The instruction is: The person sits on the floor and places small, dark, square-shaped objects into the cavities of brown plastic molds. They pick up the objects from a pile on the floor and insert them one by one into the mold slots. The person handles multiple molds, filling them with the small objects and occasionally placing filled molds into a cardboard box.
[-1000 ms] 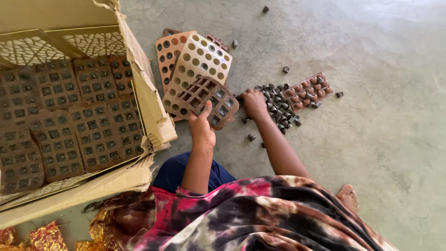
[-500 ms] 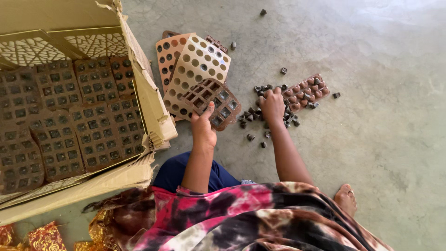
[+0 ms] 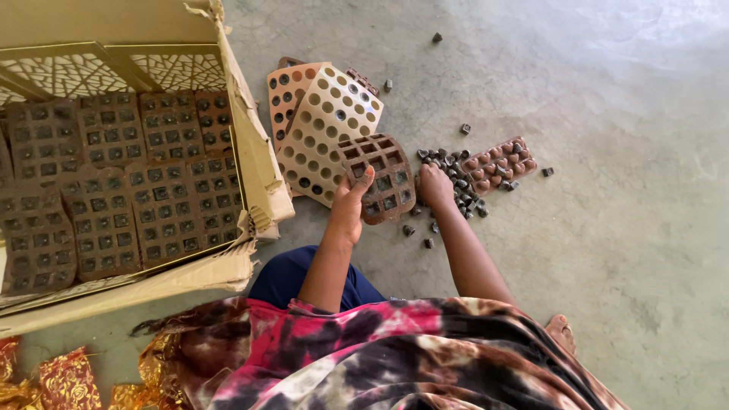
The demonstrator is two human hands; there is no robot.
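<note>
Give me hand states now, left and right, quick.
Left hand: closed on the brown square-cell mould tray, thumb on top.
Right hand: resting beside the pile of small dark pieces on the floor; open or closed cannot be told.

Single head view, looking steeply down, near the floor (image 3: 623, 228)

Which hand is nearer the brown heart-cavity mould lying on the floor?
Right. The right hand rests at the dark pile just left of the heart-cavity mould; the left hand is farther left, holding the square-cavity mould.
</note>
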